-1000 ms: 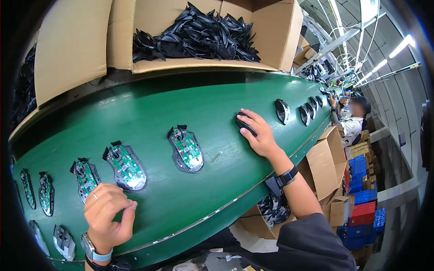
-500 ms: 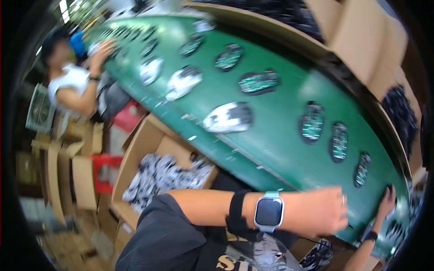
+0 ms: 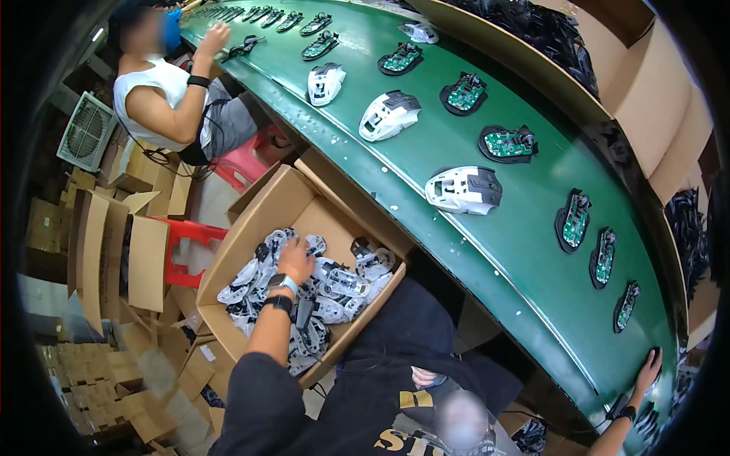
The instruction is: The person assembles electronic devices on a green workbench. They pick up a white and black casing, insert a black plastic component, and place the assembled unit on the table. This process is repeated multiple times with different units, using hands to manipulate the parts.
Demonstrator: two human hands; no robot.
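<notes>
Since half a second ago the view has swung further left and down, so the cardboard box point(image 3: 251, 228) of white mouse shells point(image 3: 334, 285) now sits right in the middle, where before it was only peeking out under the green conveyor belt point(image 3: 487, 197). The left hand point(image 3: 295, 258) has dropped away from the belt edge — it's now down inside that box, fingers curled over the pile of shells and touching them. Whether it has actually gripped one I can't tell; the knuckles hide it. The wrist has a smartwatch point(image 3: 282, 283) and a black band just behind it.

The right hand point(image 3: 648, 370) is way off at the far end of the belt from the box, fingers spread and resting flat on the belt's edge, holding nothing. It was in about the same spot in the earlier frame.

On the belt beyond the box: three assembled white mouse bodies point(image 3: 464, 190) in a line, and past them a row of black mouse bases with green circuit boards point(image 3: 508, 143) showing. Further up the belt from the box, another person in a white sleeveless top point(image 3: 148, 91) has a hand on the belt too — they were in the earlier view as well, just nearer the left rim.
</notes>
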